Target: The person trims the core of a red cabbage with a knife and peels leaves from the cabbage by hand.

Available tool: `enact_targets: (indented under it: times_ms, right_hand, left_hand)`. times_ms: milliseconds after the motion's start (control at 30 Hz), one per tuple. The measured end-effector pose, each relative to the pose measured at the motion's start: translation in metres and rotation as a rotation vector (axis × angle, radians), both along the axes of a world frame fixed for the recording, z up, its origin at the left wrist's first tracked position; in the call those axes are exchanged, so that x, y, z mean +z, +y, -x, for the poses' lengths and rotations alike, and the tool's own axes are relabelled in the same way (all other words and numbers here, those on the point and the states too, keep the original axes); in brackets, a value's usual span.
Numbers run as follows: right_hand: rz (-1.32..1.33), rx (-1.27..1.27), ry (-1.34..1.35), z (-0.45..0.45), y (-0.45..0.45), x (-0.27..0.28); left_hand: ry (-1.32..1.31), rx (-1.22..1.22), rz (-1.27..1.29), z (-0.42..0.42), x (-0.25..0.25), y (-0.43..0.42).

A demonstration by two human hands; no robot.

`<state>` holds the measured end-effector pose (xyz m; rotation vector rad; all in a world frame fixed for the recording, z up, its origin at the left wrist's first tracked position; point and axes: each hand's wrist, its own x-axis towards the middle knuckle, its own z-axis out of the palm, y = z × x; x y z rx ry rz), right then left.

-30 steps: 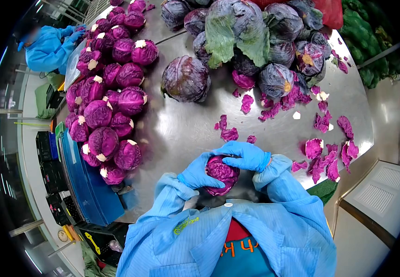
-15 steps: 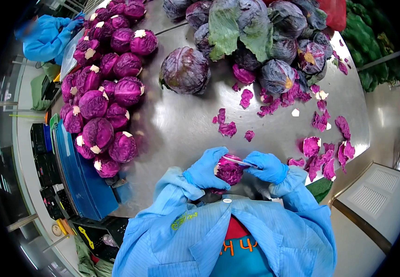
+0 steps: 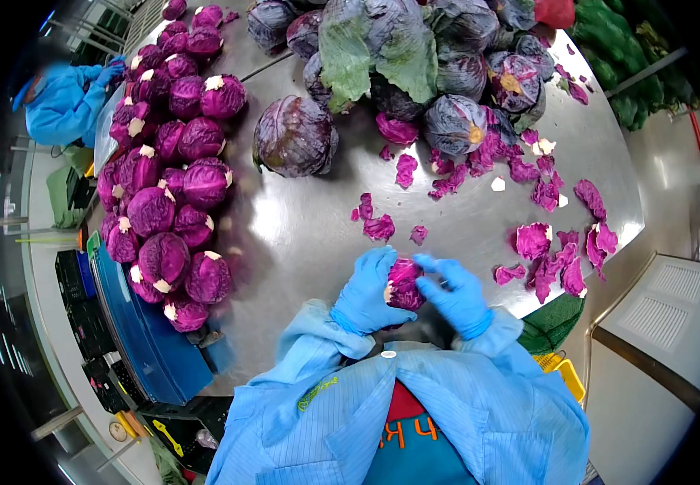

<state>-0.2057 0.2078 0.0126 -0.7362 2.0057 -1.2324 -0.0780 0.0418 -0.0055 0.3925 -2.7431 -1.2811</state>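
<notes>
A trimmed red cabbage [image 3: 405, 284] is held low over the near edge of the metal table, in front of my chest. My left hand [image 3: 368, 293], in a blue glove, wraps around its left side. At its right side is my right hand [image 3: 456, 297], also gloved, with fingers apart and the tips against or very near the leaves. No knife shows in that hand now, and its palm is turned out of sight. A pale cut patch shows on the cabbage beside my left fingers. Torn purple leaves [image 3: 379, 228] lie just beyond it.
Peeled red cabbages [image 3: 152, 212] are heaped along the left side. Untrimmed cabbages [image 3: 455, 124] with dark outer leaves stand at the back, one larger cabbage [image 3: 296, 136] apart. Leaf scraps [image 3: 556, 263] litter the right edge. A blue bin [image 3: 152, 339] stands lower left; a co-worker [image 3: 63, 101] is far left.
The white-bladed knife seen in my right hand is out of sight. My right fingers have spread beside the cabbage, which has turned in my left hand. The view has shifted slightly.
</notes>
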Motion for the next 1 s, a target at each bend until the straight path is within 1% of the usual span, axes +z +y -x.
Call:
enact_targets:
  times_ms: [33, 100, 200, 300, 367, 400, 500, 533, 633, 733, 833, 933, 1000]
  right_hand:
    - [0.051, 0.023, 0.211, -0.012, -0.006, -0.005]
    - [0.031, -0.011, 0.285, -0.021, -0.007, 0.000]
    - [-0.058, -0.033, 0.228, -0.030, 0.000, -0.003]
    - [0.151, -0.054, 0.069, -0.023, 0.011, -0.024]
    - [0.184, -0.050, -0.333, -0.010, 0.020, -0.045]
    - [0.258, -0.032, -0.447, -0.004, 0.021, -0.045]
    - [0.206, 0.158, -0.297, 0.015, 0.020, -0.050]
    - [0.138, 0.194, -0.243, 0.019, 0.020, -0.047]
    - [0.111, 0.242, -0.175, 0.024, 0.015, -0.036]
    - [0.084, 0.267, -0.164, 0.024, 0.015, -0.029]
    - [0.137, 0.095, -0.365, 0.019, 0.017, -0.024]
    - [0.232, 0.068, -0.334, 0.023, 0.019, -0.003]
    - [0.208, 0.085, -0.074, 0.018, 0.005, 0.003]
  left_hand:
    - [-0.050, 0.007, -0.018, 0.003, 0.002, 0.001]
    - [-0.148, 0.028, -0.056, 0.007, 0.007, 0.002]
    - [-0.171, 0.025, -0.018, 0.010, 0.006, 0.009]
    - [-0.092, 0.017, 0.033, 0.009, 0.002, 0.012]
    - [-0.096, -0.062, 0.021, 0.009, 0.005, 0.007]
    - [-0.096, -0.102, 0.017, 0.009, 0.006, 0.004]
    - [-0.109, -0.144, 0.041, 0.009, 0.002, 0.003]
    - [-0.114, -0.154, 0.040, 0.010, 0.002, 0.002]
    - [-0.156, -0.173, 0.040, 0.012, 0.004, 0.000]
    - [-0.205, -0.180, 0.045, 0.014, 0.011, 0.000]
    - [-0.201, -0.172, 0.058, 0.014, 0.010, 0.001]
    - [-0.228, -0.142, 0.078, 0.017, 0.009, 0.007]
    - [-0.262, -0.161, 0.104, 0.023, 0.015, 0.010]
